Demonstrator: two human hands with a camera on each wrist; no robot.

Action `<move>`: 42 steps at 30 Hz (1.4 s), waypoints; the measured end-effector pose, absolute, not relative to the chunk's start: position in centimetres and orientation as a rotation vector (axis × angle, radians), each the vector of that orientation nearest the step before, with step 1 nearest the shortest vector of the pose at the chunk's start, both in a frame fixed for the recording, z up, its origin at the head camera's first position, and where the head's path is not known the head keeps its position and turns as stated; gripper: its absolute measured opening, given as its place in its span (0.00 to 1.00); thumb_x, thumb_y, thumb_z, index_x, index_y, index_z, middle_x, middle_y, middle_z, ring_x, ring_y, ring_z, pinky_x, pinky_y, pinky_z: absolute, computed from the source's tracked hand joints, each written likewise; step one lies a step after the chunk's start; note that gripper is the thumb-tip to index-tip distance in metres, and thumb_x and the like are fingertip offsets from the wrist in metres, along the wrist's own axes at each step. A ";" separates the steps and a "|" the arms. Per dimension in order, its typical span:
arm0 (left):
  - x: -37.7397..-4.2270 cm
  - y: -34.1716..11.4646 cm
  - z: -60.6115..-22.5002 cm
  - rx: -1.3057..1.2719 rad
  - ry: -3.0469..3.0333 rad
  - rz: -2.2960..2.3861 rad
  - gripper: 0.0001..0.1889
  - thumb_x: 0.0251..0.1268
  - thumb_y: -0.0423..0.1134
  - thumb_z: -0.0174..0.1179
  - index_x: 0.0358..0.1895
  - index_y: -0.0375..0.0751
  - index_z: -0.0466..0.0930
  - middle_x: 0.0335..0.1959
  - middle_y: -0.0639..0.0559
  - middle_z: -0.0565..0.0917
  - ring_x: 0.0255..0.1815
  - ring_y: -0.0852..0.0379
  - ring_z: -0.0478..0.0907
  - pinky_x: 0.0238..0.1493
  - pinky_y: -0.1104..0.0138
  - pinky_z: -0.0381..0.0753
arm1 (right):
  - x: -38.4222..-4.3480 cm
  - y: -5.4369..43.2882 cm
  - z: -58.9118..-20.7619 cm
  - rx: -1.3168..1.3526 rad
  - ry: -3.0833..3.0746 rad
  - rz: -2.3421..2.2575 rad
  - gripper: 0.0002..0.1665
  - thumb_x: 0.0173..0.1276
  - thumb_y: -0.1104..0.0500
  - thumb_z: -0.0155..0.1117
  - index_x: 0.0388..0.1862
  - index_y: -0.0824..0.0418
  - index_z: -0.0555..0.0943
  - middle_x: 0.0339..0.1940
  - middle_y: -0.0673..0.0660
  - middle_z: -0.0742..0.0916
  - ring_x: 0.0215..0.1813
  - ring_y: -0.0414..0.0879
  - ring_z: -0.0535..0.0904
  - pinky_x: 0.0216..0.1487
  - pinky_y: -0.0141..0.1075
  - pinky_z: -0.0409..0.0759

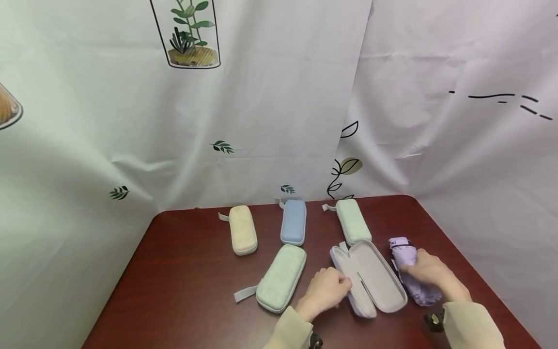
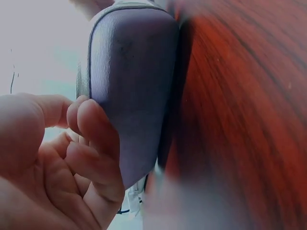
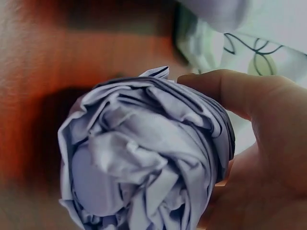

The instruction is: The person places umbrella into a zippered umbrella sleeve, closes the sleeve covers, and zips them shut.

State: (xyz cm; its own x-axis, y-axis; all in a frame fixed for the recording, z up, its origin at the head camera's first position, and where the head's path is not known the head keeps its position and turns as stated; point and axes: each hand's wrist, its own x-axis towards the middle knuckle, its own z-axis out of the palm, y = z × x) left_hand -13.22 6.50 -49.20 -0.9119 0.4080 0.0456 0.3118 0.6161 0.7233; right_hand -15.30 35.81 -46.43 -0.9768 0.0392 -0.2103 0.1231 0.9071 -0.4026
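Note:
An unzipped lavender case (image 1: 378, 277) with a pale grey lining lies spread open on the table. At its left edge is my left hand (image 1: 326, 289), thumb and fingers pinching the rim. In the left wrist view the fingers (image 2: 96, 124) lie against the lavender shell (image 2: 139, 86). To the right of the case lies a folded lavender umbrella (image 1: 404, 254), a dark band near its far end. My right hand (image 1: 430, 271) grips it from the right side. The right wrist view shows the umbrella's bunched fabric end (image 3: 148, 153) close up, with the thumb (image 3: 211, 84) along its side.
A yellow case (image 1: 243, 230), a blue case (image 1: 294, 222) and a mint case (image 1: 353, 222) lie along the back of the dark red table (image 1: 183, 271). A larger mint case (image 1: 282, 277) sits left of my left hand. Behind hangs a white printed curtain (image 1: 270, 106).

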 end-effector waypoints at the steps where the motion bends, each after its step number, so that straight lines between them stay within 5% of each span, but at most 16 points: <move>1: -13.3 6.4 -49.2 0.610 2.713 1.179 0.22 0.62 0.41 0.53 0.07 0.50 0.66 0.01 0.63 0.66 0.04 0.69 0.66 0.14 0.70 0.63 | -15.3 35.8 -46.1 0.115 2.880 -0.631 0.41 0.60 0.45 0.66 0.48 0.83 0.65 0.31 0.66 0.79 0.34 0.58 0.78 0.34 0.50 0.77; 21: -13.6 5.5 -48.7 0.604 2.691 1.192 0.22 0.63 0.41 0.53 0.09 0.50 0.66 0.01 0.63 0.67 0.04 0.68 0.67 0.12 0.69 0.63 | -14.4 30.0 -40.4 0.073 2.989 -0.556 0.39 0.58 0.40 0.66 0.49 0.72 0.68 0.29 0.58 0.79 0.30 0.52 0.76 0.26 0.47 0.71; 42: -13.6 5.4 -49.1 0.626 2.687 1.218 0.21 0.61 0.39 0.54 0.08 0.51 0.67 0.01 0.64 0.67 0.03 0.69 0.67 0.11 0.70 0.63 | -13.6 25.3 -43.5 0.023 2.999 -0.647 0.35 0.52 0.46 0.71 0.44 0.73 0.71 0.26 0.58 0.79 0.28 0.50 0.77 0.28 0.45 0.75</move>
State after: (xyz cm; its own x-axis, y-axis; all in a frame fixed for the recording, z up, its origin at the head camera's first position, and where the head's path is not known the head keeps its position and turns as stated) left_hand -13.63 5.45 -49.06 -0.9064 0.4189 0.0551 0.3174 0.5892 0.7430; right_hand -13.64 25.34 -43.48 -0.9972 -0.0011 -0.0754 0.0301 0.9112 -0.4110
